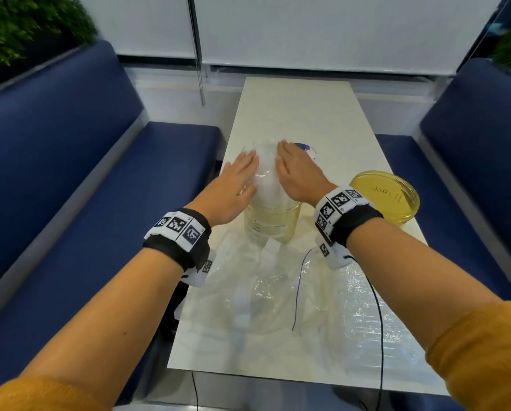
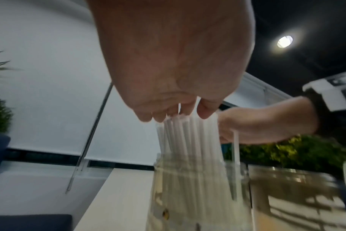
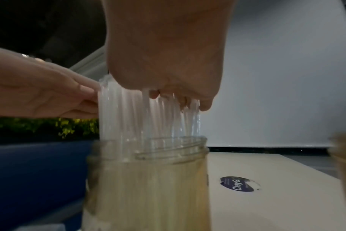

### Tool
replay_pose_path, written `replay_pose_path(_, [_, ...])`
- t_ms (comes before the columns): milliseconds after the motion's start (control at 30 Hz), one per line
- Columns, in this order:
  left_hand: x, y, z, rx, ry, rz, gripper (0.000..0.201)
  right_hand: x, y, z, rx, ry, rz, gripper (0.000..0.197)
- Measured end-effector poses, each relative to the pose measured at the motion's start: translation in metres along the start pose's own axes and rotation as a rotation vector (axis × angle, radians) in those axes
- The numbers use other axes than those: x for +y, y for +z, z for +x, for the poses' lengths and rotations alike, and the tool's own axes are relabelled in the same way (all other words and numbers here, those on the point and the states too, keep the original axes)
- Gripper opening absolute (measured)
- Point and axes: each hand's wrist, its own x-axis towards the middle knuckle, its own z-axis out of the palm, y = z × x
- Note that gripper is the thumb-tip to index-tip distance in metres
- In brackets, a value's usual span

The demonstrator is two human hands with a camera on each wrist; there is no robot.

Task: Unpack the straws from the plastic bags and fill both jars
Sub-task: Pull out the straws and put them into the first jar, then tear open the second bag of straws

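The straws [image 1: 267, 170] stand upright as a dense bundle in a clear jar [image 1: 270, 222] placed near the middle of the table [image 1: 295, 114], closer to its left edge; roughly their upper half projects above the rim. By judgement they are very light, thin-walled and smooth, stiff enough to stand but easily kinked or crushed, and prone to splay or slide past one another; the bundle is best gathered from both sides just above the rim with flat, gentle pressure, not squeezed at the tips. The jar appears rigid and stable, though a sideways push on the tall bundle could tip it. The left hand [image 1: 238, 186] lies against the left side of the bundle with straight fingers, and the right hand [image 1: 297, 173] against the right side and top, fingers likewise extended; neither hand curls round anything, both simply press and cup. One straw leans apart from the bundle in the left wrist view. A second jar [image 1: 386, 200], seen from above, stands near the right edge, well apart from both hands; its fill cannot be judged. Crumpled plastic bags [image 1: 278, 292] lie across the near end of the table, below the wrists. A round dark sticker [image 1: 306, 148] sits on the table just beyond the right hand.
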Motion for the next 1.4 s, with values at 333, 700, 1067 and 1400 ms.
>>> replay_pose_path(333, [0.042,-0.003,-0.044,0.346,0.128,0.087,0.044,-0.007,-0.051,-0.016,0.130,0.039,0.136,0.043])
replay_pose_path(700, [0.038,0.102,-0.133,-0.241,0.015,0.013,0.050,0.108,-0.081,-0.201,-0.260,0.819,-0.143,0.045])
replay_pose_path(1067, [0.051,0.166,-0.125,-0.512,-0.195,0.121,0.062,0.171,-0.010,-0.287,-0.084,1.337,0.024,0.058])
replay_pose_path(1400, [0.075,0.197,-0.120,-0.488,-0.253,0.186,0.060,0.182,-0.010,-0.308,0.138,1.138,0.067,0.029])
